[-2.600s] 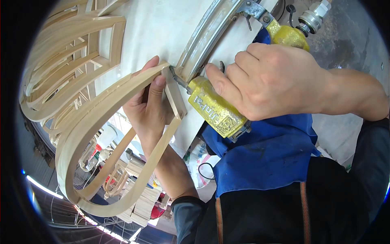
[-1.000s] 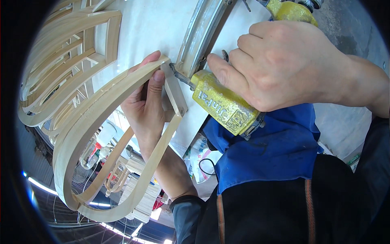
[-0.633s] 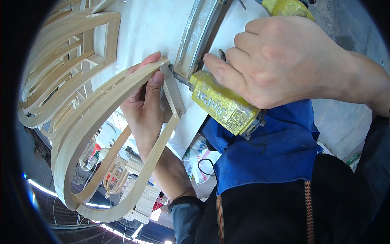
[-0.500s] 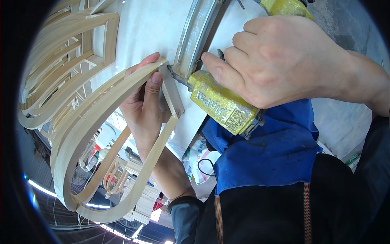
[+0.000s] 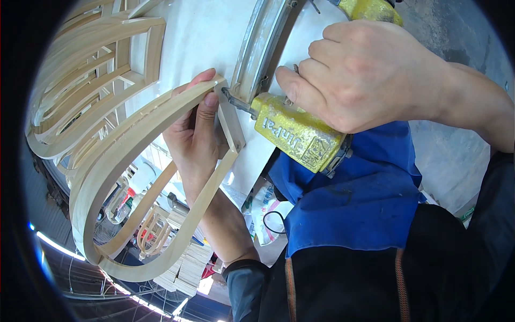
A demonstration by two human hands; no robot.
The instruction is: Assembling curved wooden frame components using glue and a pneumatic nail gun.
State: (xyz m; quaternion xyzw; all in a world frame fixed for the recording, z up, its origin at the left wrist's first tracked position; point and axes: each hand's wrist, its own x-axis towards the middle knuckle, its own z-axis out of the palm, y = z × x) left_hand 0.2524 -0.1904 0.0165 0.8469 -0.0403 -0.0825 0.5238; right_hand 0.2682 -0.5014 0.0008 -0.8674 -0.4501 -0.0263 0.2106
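My left hand point(image 5: 196, 126) is closed around the corner of a curved wooden frame point(image 5: 110, 177), thumb on the near face and fingers behind it. The frame is pale, bare wood with a rounded end hanging toward the lower left. In my right hand point(image 5: 359, 80) is a yellow nail gun point(image 5: 300, 134), gripped with the fingers wrapped over its handle, which they mostly hide. Its dark, narrow nose lies at the short crosspiece point(image 5: 229, 121) of the frame, close to my left thumb; whether it touches the wood I cannot tell.
Several similar wooden frames point(image 5: 96, 80) stand stacked at the far left. A metal rail point(image 5: 263, 43) runs along the white work surface point(image 5: 206, 37) beyond my hands. A blue apron point(image 5: 348, 198) covers my front. Stacked wooden slats point(image 5: 185, 268) lie below, past my left forearm.
The nail gun's body has shifted slightly up and to the right in the picture, its nose staying by the frame's corner. The frame's rounded end sits a little higher. Both grips are unchanged.
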